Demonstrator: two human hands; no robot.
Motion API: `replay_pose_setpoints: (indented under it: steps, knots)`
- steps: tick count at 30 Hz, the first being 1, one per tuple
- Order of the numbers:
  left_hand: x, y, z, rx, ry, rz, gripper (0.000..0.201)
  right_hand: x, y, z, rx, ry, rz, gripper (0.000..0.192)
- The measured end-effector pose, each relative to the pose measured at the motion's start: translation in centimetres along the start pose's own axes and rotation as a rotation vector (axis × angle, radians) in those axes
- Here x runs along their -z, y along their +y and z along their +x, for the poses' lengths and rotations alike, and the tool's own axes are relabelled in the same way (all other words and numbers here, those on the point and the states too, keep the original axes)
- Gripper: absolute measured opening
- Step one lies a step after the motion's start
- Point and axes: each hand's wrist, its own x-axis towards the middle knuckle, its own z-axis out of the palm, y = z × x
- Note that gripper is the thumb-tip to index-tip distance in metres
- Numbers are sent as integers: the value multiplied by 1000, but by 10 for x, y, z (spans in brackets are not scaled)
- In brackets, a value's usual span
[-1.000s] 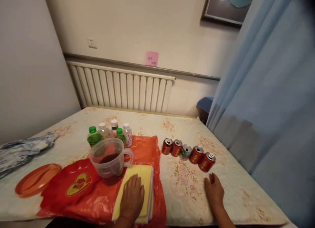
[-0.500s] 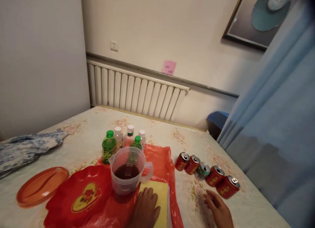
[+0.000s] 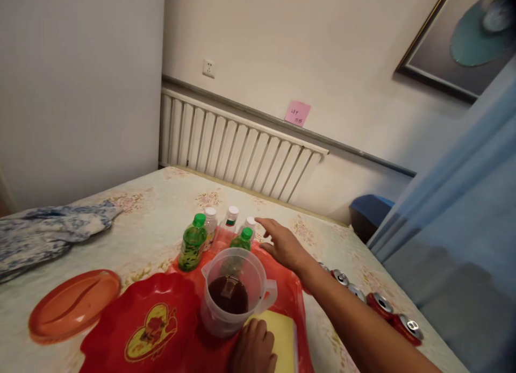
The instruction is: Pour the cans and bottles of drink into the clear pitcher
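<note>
Nearest me, my left hand (image 3: 253,347) lies flat on the yellow folded cloth (image 3: 282,341), gripping nothing, just beside the clear plastic jug of dark liquid (image 3: 231,293). Farther out, my right hand (image 3: 282,244) reaches, fingers spread and empty, beside the white-capped small bottle (image 3: 250,223).

I see a cluster of small bottles (image 3: 220,236) standing upright on the table at the far edge of the red plastic sheet: two green ones with green caps, and three pale ones with white caps (one carries a dark band under its cap). My right hand (image 3: 284,245) reaches just beside the rightmost white-capped bottle (image 3: 250,223), fingers spread, not touching it as far as I can tell.
</note>
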Motion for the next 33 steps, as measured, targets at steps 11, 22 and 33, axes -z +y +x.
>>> replay_pose_setpoints:
  steps: [11,22,33]
  knots:
    - [9,6,-11,4,17,-58,18,-15,-1,19,18,-221,-219,21]
    - [20,12,-22,-26,197,-108,24,86,19,-72,-185,58,-229,19]
    - [-14,60,-45,17,568,-211,43,115,-15,-179,-359,101,-53,16]
